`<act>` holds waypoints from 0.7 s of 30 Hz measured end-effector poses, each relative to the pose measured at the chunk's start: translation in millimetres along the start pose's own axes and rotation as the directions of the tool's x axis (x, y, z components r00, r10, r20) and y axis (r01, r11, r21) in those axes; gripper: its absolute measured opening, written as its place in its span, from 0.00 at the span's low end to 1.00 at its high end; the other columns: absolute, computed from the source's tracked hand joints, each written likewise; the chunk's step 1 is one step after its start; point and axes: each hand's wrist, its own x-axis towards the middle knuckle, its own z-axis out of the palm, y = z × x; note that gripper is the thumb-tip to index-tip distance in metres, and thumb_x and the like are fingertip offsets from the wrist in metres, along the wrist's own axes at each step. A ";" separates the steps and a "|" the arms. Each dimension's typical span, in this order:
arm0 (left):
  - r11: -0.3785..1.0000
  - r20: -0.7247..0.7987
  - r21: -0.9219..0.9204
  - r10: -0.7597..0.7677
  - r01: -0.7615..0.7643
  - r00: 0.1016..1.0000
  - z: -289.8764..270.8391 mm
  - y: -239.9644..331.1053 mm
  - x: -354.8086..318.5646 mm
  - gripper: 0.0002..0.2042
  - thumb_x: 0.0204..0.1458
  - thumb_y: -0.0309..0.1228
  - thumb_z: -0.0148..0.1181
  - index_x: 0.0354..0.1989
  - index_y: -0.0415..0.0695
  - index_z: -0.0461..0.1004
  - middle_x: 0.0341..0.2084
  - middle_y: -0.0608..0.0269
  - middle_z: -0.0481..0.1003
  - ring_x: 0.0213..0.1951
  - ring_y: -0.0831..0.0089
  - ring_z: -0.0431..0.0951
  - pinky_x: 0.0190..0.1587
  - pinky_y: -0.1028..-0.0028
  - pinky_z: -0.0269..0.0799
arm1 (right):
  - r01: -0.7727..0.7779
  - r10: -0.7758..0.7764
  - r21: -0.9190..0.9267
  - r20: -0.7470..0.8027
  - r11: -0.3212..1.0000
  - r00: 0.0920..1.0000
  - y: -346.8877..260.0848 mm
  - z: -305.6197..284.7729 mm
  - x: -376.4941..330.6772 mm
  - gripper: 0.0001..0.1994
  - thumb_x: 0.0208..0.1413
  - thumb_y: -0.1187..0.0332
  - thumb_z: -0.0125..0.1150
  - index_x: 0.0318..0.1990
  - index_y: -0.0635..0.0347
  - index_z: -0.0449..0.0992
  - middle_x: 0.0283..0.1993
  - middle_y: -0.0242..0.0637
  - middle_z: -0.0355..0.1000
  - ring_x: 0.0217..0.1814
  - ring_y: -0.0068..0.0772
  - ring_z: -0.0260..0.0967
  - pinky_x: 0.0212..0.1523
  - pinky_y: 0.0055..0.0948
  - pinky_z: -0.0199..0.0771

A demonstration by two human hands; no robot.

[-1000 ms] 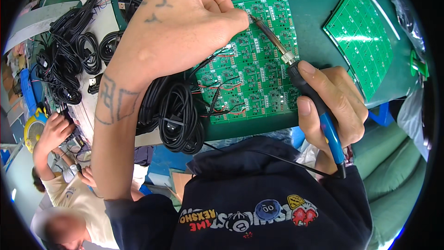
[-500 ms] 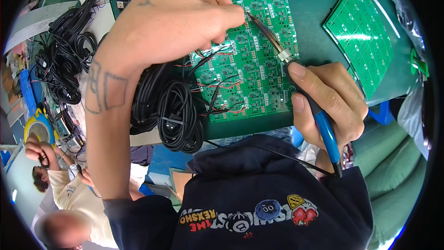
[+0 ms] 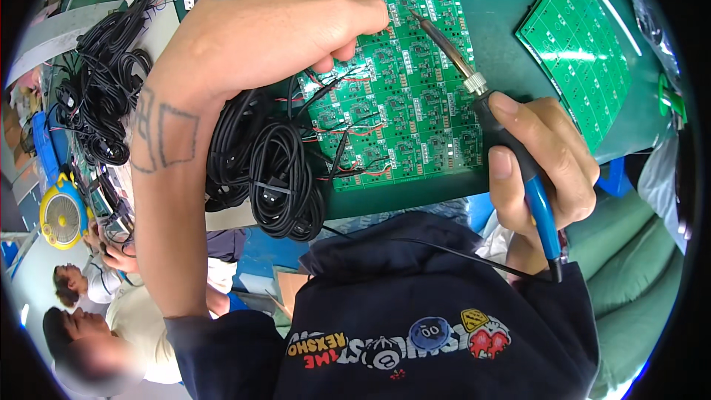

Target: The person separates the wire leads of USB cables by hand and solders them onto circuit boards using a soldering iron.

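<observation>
A green circuit board panel (image 3: 415, 115) lies on the green work mat, with thin red, white and black wires (image 3: 348, 130) attached along its left part. My left hand (image 3: 311, 22) reaches over the panel's upper left, thumb and fingers pinched together at the board; what they hold is hidden. In my right hand (image 3: 544, 155) is a soldering iron (image 3: 511, 130) with a blue and black handle, gripped like a pen. Its tip points at the panel's top part, a little right of my left fingertips. Whether the tip touches the board I cannot tell.
Coiled black cables (image 3: 278, 178) sit against the panel's left edge, and more cable bundles (image 3: 104, 81) lie farther left. A stack of green panels (image 3: 581, 59) is at the right. The iron's cord (image 3: 452, 248) crosses before my chest. Other people (image 3: 126, 326) sit at lower left.
The soldering iron and my right hand have shifted right, taking the tip away from my left fingertips. My left hand and the panel have moved slightly left in view.
</observation>
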 end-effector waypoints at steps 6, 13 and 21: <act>1.000 -0.004 -0.011 -0.007 0.007 1.000 0.2 1.6 -0.4 0.06 0.49 0.21 0.59 0.24 0.33 0.79 0.14 0.61 0.76 0.15 0.81 0.69 0.18 0.86 0.60 | -0.028 0.028 0.004 -0.017 1.000 0.999 -0.5 1.9 -1.5 0.14 0.50 0.72 0.67 0.43 0.72 0.83 0.30 0.45 0.77 0.25 0.32 0.67 0.30 0.28 0.70; 1.000 -0.045 -0.009 0.017 -0.018 0.999 1.7 1.0 -2.2 0.05 0.49 0.19 0.58 0.24 0.33 0.78 0.14 0.61 0.75 0.15 0.81 0.70 0.18 0.85 0.61 | -0.013 0.012 -0.012 -0.023 1.000 1.000 -0.4 4.2 -1.3 0.15 0.50 0.72 0.67 0.44 0.72 0.83 0.30 0.46 0.78 0.25 0.33 0.67 0.30 0.27 0.70; 0.999 -0.049 0.006 0.035 -0.034 0.998 3.1 -0.6 -3.3 0.05 0.49 0.19 0.58 0.24 0.34 0.78 0.14 0.61 0.75 0.15 0.81 0.70 0.18 0.85 0.61 | -0.008 0.008 0.009 -0.001 1.000 1.000 1.4 4.9 -0.7 0.15 0.50 0.72 0.67 0.45 0.72 0.83 0.31 0.47 0.79 0.25 0.33 0.68 0.29 0.26 0.70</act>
